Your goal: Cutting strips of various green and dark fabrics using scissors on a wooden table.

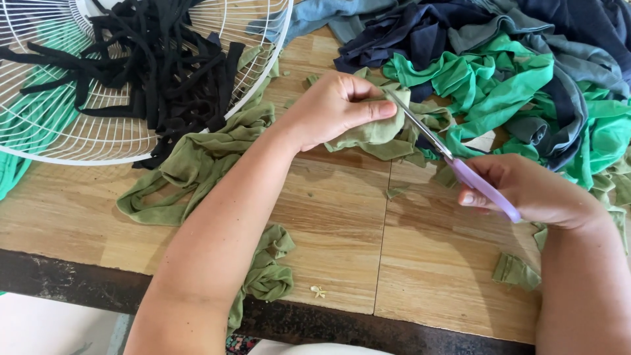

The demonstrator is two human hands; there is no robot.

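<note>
Two bare hands work over a pale wooden plank table (pixel 342 230), each with its own job. The left hand (pixel 335 108) is closed in a pinch on a bunched piece of olive-green knit cloth (pixel 374 135), thumb pressed over the fold, apparently to hold the fabric taut and lifted off the boards so the blades can bite. The right hand (pixel 532 190) is wrapped around the lilac plastic handles of a pair of steel scissors (pixel 453 161), whose blades angle up and left into the cloth's edge just beside the left thumb. From the pinched piece, a long olive-green strip (pixel 190 171) trails left and down over the table's near edge. A tangle of black fabric strips (pixel 158 72) lies in a white wire fan guard (pixel 66 141) at the upper left, seemingly used as a basket. At upper right, a heap of bright green, grey and navy jersey scraps (pixel 526 79) sits within reach. Small green offcuts (pixel 516 269) lie about the boards.
</note>
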